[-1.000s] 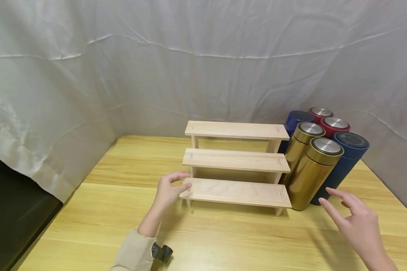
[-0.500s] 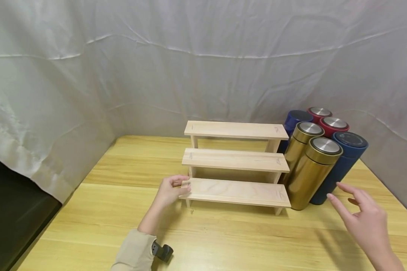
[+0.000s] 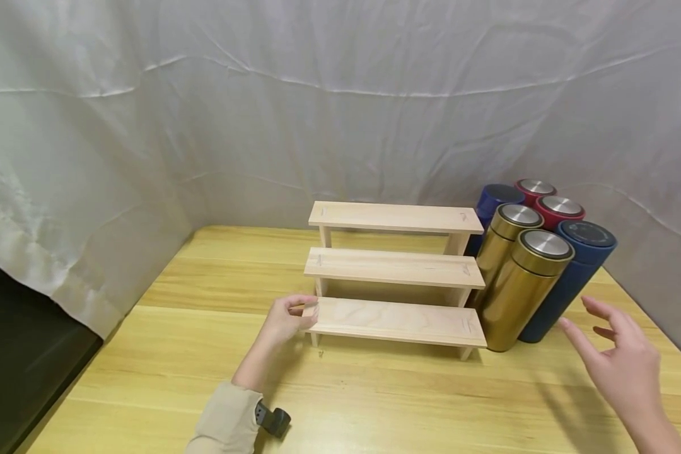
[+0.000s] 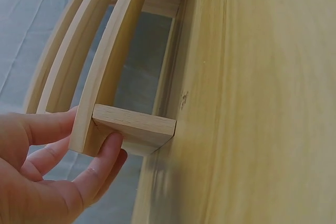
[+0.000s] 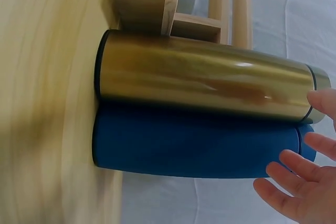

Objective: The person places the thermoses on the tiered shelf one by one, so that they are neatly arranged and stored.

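My left hand (image 3: pixel 284 320) pinches the left end of the lowest step of a three-tier wooden display rack (image 3: pixel 394 268). In the left wrist view the thumb (image 4: pixel 52 127) lies on the step's top, with fingertips (image 4: pixel 111 145) underneath, beside the leg. Off to the right, my right hand (image 3: pixel 621 359) holds nothing; its fingers are spread and slightly bent. Nearest to it stand a blue thermos (image 3: pixel 564 287) and the front gold thermos (image 3: pixel 516 302), both upright. From the right wrist view, the fingers hover beside the thermos tops.
Behind the front pair stand another gold thermos (image 3: pixel 496 252), two red thermoses (image 3: pixel 562 208) and a purple-blue thermos (image 3: pixel 496 197), crowded against the rack's right side. A pale cloth (image 3: pixel 374 126) hangs behind the wooden table (image 3: pixel 164 353). Something black (image 3: pixel 28 353) lies beyond the table's left edge.
My left thumb and fingers have closed onto the lowest step's end. My right hand has drifted right and slightly farther forward. The rack and thermoses show no clear movement.
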Action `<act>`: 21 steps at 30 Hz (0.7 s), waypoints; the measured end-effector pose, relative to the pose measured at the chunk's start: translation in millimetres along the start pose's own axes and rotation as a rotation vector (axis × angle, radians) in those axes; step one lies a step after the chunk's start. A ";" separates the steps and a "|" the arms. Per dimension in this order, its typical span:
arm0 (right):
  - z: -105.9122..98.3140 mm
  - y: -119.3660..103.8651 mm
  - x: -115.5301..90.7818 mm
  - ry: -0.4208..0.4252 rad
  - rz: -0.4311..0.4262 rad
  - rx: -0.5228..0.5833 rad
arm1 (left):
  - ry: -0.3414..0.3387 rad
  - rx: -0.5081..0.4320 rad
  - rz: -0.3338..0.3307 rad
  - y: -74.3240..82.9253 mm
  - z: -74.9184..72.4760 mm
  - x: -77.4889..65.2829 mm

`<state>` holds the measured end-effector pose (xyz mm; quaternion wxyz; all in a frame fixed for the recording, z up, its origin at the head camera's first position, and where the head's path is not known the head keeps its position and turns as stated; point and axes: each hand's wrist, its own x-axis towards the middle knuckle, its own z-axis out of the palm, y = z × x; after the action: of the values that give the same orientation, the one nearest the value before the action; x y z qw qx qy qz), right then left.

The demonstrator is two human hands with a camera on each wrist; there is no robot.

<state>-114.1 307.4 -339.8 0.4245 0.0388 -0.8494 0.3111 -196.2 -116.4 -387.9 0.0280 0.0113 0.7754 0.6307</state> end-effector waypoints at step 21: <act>6.4 8.5 36.4 0.089 0.056 0.016 | 0.000 -0.040 -0.045 -1.8 3.0 3.3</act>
<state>-144.5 317.9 -319.8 0.4526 0.0049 -0.8280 0.3310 -199.2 -113.6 -390.3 0.0423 -0.0066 0.7626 0.6454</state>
